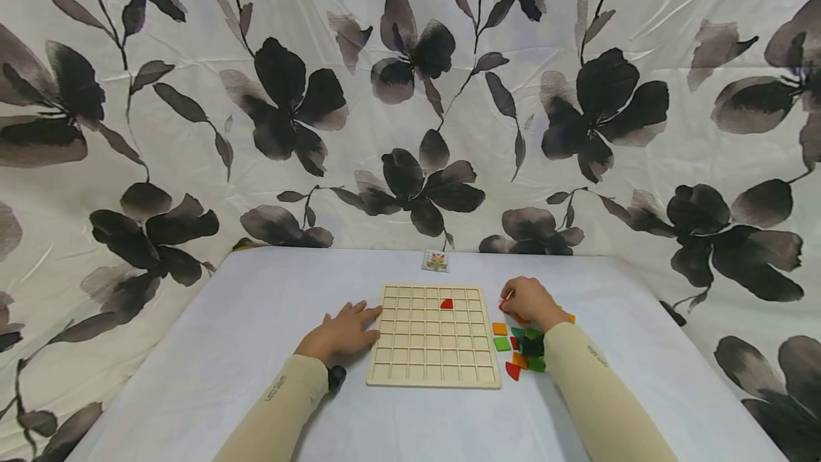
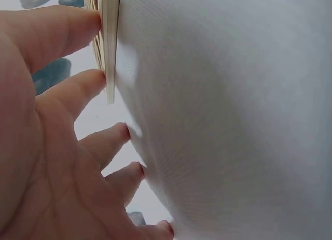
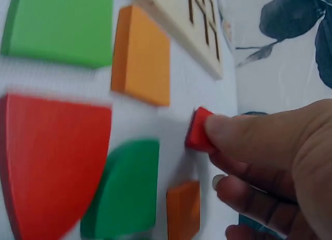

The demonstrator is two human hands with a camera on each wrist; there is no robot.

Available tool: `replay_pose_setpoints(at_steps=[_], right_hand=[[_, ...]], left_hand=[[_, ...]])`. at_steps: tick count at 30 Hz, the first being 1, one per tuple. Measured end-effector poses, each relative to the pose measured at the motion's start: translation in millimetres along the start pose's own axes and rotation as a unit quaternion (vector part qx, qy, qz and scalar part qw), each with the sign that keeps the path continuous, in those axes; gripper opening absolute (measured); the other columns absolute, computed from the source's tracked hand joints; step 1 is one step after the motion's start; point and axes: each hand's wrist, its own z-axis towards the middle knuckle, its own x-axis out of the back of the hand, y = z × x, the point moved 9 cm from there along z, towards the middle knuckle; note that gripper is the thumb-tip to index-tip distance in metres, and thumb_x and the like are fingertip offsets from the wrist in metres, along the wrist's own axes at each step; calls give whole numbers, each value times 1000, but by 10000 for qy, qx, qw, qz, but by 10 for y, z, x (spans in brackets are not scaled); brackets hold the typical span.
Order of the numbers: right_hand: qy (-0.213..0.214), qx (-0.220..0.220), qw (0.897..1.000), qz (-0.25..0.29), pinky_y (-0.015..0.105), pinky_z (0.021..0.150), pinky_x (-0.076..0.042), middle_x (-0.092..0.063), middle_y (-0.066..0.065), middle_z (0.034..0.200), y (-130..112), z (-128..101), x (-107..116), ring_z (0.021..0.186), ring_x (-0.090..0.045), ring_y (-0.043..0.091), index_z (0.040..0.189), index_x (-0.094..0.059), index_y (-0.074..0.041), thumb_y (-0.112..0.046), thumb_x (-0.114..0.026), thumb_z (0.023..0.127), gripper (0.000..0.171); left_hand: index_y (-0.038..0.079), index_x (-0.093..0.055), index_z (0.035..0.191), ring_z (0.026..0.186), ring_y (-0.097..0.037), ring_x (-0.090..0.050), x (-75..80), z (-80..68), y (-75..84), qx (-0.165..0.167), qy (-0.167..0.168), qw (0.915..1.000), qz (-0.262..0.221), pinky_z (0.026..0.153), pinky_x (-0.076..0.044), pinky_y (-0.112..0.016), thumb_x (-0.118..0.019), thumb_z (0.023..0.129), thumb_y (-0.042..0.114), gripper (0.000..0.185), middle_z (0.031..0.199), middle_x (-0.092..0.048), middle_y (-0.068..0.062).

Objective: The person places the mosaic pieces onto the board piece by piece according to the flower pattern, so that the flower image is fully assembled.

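A pale wooden grid board [image 1: 432,369] lies on the white table, with one red quarter-circle piece [image 1: 447,304] in a cell near its far edge. At the board's left side my left hand [image 1: 343,331] rests with fingers spread. In the left wrist view, two of its fingertips touch the board's edge [image 2: 109,53]. Beyond the board's right side, my right hand [image 1: 531,301] pinches a small red piece [image 3: 198,131] between thumb and fingers. Under and beside it lie an orange square [image 3: 145,55], a light green square [image 3: 62,29], a red curved piece [image 3: 54,157] and a dark green curved piece [image 3: 127,190].
More loose pieces [image 1: 531,348] in green, red and orange are heaped by the right forearm, partly hidden by it. A small patterned card [image 1: 435,261] lies at the table's far edge. Behind the table hangs a flower-printed curtain [image 1: 410,127].
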Motion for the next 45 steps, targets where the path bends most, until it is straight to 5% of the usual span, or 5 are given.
replay_pose_setpoints(at_steps=[11,24,45], right_hand=[[581,577,9928,875,38,82,-49,-69,3,87,-441,42,21,83,-58,19,97,-73,-9,-12,-69,87,11],[316,993,9738,2022,27,65,-50,-71,2,84,-1034,143,-308,74,-64,15,95,-71,-10,-14,-68,88,8],[162,1088,9777,1790,27,61,-47,-70,1,85,-1233,176,-447,70,-59,14,96,-71,-14,-17,-68,89,8]], left_hand=[[24,-40,149,147,-44,-20,1,-11,-33,49,-9,10000,43,110,-14,-74,-52,96,40,57,158,-31,-14],[23,-40,149,147,-44,-19,-12,-42,-4,-18,-14,10000,-91,110,-12,-74,-51,97,39,56,158,-29,-15],[26,-39,149,148,-41,-19,18,-51,-11,-32,44,10000,-75,112,-12,-72,-50,97,42,56,159,-29,-12]])
